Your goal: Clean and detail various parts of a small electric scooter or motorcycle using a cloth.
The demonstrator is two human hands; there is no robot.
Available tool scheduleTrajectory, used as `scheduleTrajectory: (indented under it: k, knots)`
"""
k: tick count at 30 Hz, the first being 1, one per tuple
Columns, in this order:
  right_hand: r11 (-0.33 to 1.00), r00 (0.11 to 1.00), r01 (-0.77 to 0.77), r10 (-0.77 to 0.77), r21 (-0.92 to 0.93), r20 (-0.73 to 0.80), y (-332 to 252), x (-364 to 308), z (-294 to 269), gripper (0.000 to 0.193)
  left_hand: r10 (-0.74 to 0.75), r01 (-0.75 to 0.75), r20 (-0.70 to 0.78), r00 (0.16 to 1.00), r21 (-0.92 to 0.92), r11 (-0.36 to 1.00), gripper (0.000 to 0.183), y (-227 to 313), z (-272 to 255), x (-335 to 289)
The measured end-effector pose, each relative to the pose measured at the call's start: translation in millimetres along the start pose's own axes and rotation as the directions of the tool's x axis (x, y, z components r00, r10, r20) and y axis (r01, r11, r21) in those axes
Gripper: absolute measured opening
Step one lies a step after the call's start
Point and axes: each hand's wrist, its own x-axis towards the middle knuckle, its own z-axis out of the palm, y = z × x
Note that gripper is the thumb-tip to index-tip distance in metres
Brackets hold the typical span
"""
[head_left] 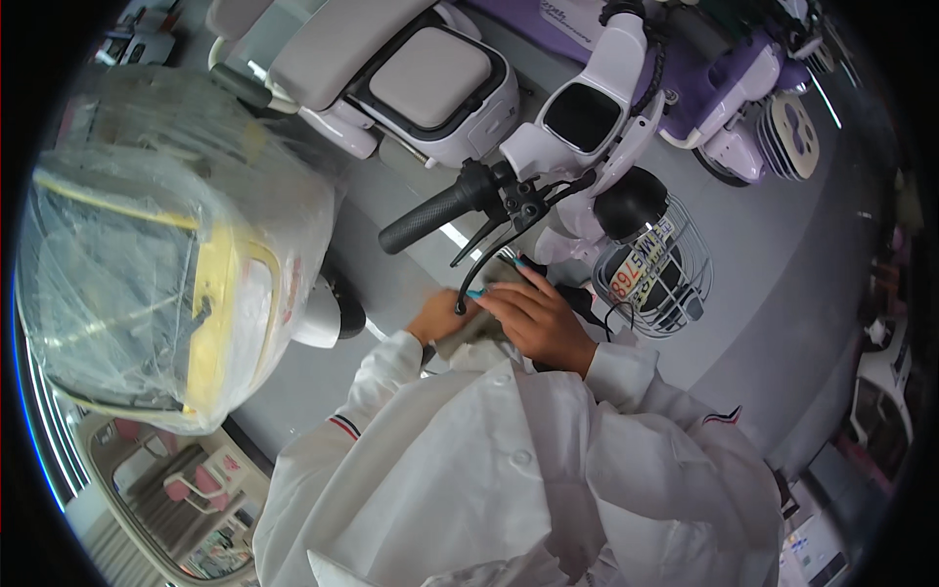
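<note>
– Cloth (477, 333), as this grey-green piece appears to be, sits at the centre: why there?

– It lies between the left hand (437, 316) and the right hand (550, 325), near the tip of a black lever (461, 307) and just in front of the white shirt (430, 470). Presumably this keeps it within easy reach of both sides.

– How does the left hand stand?

– Blurred, at the cloth's left side. Its fingers are largely hidden; neither their opening nor their hold can be told.

– And the right?

– Back upward, at the cloth's right side. Its fingers (509, 303) are nearly straight and slightly parted, one nail just beside the lever tip; whether they grip the cloth cannot be told. The flat posture suggests light pressure.

– Why does the lever curve so?

– Probably so that a rider can reach it from the grip (428, 221).

– What flanks them?

– Wire basket (706, 266), right; film-wrapped vehicle (117, 284), left, probably covered against scratches.
</note>
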Motion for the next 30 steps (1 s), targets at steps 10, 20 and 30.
scheduleTrajectory:
  k: [10,20,30]
  knots:
    - [0.737,0.762,-0.629,0.647,0.245,0.01,11.0,-36.5,37.1,0.057,0.612,-0.504,0.193,0.767,-0.407,0.761,0.028,46.0,-14.4,27.6]
    - [0.383,0.358,-0.866,0.924,0.321,-0.135,-51.4,-100.2,33.1,0.054,0.762,-0.786,0.283,0.583,-0.043,0.617,0.024,62.8,24.3,15.8]
    - [0.444,0.2,-0.606,0.888,0.66,-0.414,-157.6,-122.1,101.1,0.033,0.391,-0.278,0.555,0.735,-0.279,0.919,0.037,38.6,18.2,-73.7]
